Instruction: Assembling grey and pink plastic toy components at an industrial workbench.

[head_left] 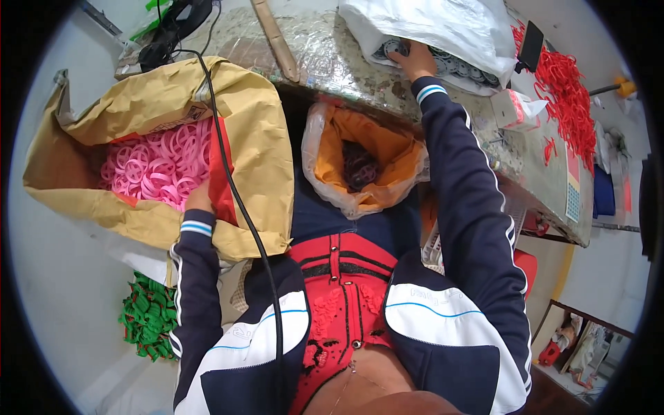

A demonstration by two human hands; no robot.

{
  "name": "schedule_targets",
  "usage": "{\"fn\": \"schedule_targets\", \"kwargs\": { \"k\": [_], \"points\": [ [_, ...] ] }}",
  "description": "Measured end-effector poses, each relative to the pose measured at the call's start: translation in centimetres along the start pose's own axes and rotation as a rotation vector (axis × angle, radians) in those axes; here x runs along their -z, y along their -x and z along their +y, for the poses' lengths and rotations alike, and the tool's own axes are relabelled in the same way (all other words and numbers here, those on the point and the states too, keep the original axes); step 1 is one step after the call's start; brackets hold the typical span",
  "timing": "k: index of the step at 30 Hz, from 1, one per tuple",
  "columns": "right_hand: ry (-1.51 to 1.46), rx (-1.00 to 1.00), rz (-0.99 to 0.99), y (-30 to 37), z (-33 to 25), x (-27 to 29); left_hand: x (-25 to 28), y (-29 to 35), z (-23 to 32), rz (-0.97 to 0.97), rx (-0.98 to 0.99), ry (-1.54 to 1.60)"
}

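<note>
My left hand (199,201) reaches into a large brown paper sack (259,155) at the left. Pink rubbery rings (160,160) fill the sack, and its red inner flap and the rings hide my left fingers. On the worktable at the far right lies a white plastic bag (443,21), its mouth facing me. My right hand (416,62) is at that mouth, fingers bent and closed around a dark grey round piece (393,47). More grey round pieces (463,69) show under the bag's edge, beside my hand.
An orange bag with a clear liner (325,162) stands before me, dark pieces inside. A black cable (235,159) hangs across the brown sack. Red strips (564,97), a tissue box (513,111) and a wooden stick (275,41) lie on the table (332,48). Green bundles (149,315) sit lower left.
</note>
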State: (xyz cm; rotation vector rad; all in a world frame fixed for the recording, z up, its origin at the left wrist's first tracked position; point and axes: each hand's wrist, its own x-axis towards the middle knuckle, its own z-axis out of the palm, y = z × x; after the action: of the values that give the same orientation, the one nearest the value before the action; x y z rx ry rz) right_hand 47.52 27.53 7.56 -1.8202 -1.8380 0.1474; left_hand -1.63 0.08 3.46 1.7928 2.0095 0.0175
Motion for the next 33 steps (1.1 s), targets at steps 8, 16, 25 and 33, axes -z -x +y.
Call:
{"fn": "schedule_targets", "kwargs": {
  "k": [8, 16, 25, 33],
  "points": [
    [-0.237, -0.025, 0.148, 3.0, 1.2, 1.6, 5.1, 10.5, 6.6, 0.112, 0.038, 1.381],
    [-1.003, -0.163, 0.115, 16.1, -0.5, 2.5, -2.9, 10.7, 14.6, -0.579, -0.107, 1.304],
    [-1.134, -0.252, -0.076, 28.3, -4.7, 6.2, -9.0, 3.3, 25.1, -0.558, -0.105, 1.975],
    [-1.323, -0.359, -0.128, 30.0, -5.9, 6.1, -9.7, 3.2, 26.9, -0.433, -0.070, 2.030]
  ]
}}
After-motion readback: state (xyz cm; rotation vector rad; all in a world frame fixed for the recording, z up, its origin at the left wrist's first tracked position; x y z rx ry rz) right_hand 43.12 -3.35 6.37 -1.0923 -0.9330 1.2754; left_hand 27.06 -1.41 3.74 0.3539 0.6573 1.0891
